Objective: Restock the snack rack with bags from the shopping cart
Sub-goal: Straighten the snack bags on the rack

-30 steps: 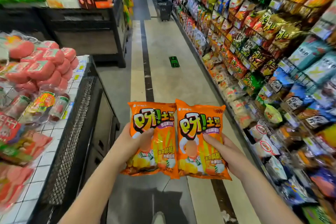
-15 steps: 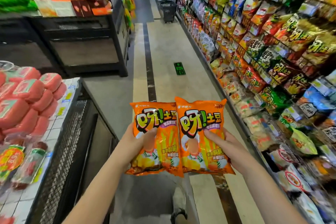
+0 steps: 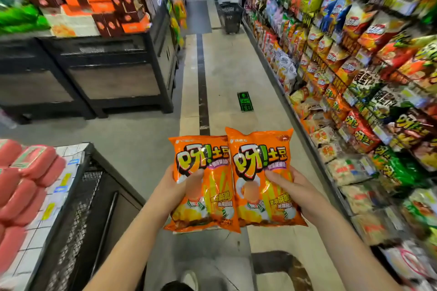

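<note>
I hold two orange snack bags upright side by side in front of me over the aisle floor. My left hand (image 3: 173,189) grips the left orange bag (image 3: 208,186) by its left edge, thumb across the front. My right hand (image 3: 299,190) grips the right orange bag (image 3: 260,179) by its right edge; this bag overlaps the left one slightly. The snack rack (image 3: 354,92) runs along the right side of the aisle, packed with colourful bags, and stands apart from both hands. No shopping cart is in view.
A black mesh display stand (image 3: 78,208) with pink sausage packs (image 3: 28,179) sits at my left. A dark shelf unit (image 3: 113,73) with orange boxes stands further left. A black basket (image 3: 230,16) stands far down the aisle; a green floor sticker (image 3: 245,101) lies ahead. My shoe (image 3: 189,280) shows below.
The view has moved forward along the aisle and tilted; the sausage display has slid left and out of frame. Both hands keep the same grip on the two bags.
</note>
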The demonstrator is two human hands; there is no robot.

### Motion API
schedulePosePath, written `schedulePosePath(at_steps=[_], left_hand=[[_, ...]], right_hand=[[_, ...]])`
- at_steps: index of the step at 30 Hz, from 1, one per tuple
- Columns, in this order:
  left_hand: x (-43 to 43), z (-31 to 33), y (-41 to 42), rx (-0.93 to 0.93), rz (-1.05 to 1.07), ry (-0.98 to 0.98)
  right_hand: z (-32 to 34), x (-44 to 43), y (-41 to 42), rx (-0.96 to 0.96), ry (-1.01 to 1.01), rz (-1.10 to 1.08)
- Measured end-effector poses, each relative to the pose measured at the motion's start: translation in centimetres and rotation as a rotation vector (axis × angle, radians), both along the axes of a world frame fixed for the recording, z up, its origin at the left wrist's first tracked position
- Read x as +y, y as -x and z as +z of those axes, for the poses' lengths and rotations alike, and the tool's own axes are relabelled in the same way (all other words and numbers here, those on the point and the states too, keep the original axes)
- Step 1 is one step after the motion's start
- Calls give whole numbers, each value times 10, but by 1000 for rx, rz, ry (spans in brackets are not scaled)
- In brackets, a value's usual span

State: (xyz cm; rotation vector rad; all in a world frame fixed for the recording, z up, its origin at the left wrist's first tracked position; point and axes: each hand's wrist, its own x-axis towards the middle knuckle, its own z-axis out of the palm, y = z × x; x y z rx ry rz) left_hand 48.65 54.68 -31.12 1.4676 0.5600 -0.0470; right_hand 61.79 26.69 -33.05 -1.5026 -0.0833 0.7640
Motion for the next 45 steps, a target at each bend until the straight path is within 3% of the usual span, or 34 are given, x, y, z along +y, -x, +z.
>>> schedulePosePath(at_steps=[13, 23, 32, 45], left_hand=[[135, -24, -190, 12, -102, -34], [189, 3, -364, -38, -374, -91], [114, 10, -508, -60, -577, -179], [-90, 62, -678, -214, -846, -247]], right_hand=[[-14, 120, -146, 3, 18, -150], [9, 159, -239, 4, -49, -426], [19, 87, -306, -55, -38, -668], [59, -74, -379, -199, -24, -1040]])
